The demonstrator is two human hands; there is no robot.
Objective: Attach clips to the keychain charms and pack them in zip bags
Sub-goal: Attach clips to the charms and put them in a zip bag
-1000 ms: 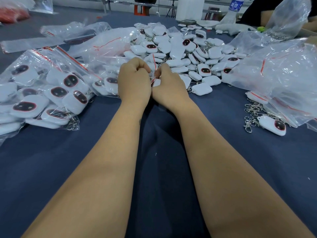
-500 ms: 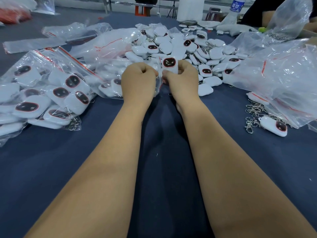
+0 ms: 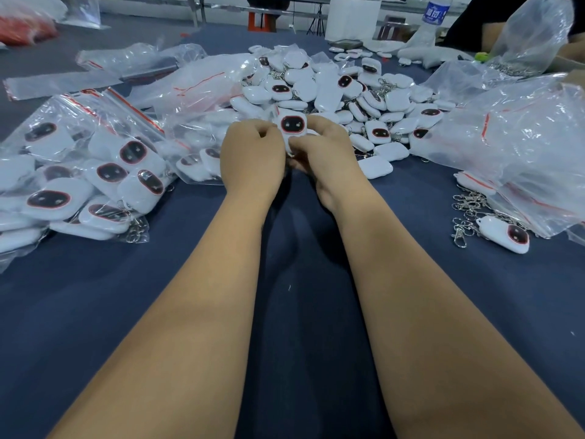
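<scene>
A white charm with a dark red-rimmed face stands upright between my two hands above the blue table. My left hand has its fingers curled and pinches the charm's left edge. My right hand curls round its right side and bottom. Whether a thin zip bag covers the charm I cannot tell. Behind my hands lies a big heap of loose white charms. Metal clips and one clipped charm lie at the right.
Filled zip bags of charms pile up at the left. Clear plastic bags lie at the right and a crumpled one behind left. A water bottle and another person's arm are at the far right. The blue table stretches between my forearms.
My hands rose from the table and lifted the charm, its face now turned up toward me. They have shifted slightly nearer.
</scene>
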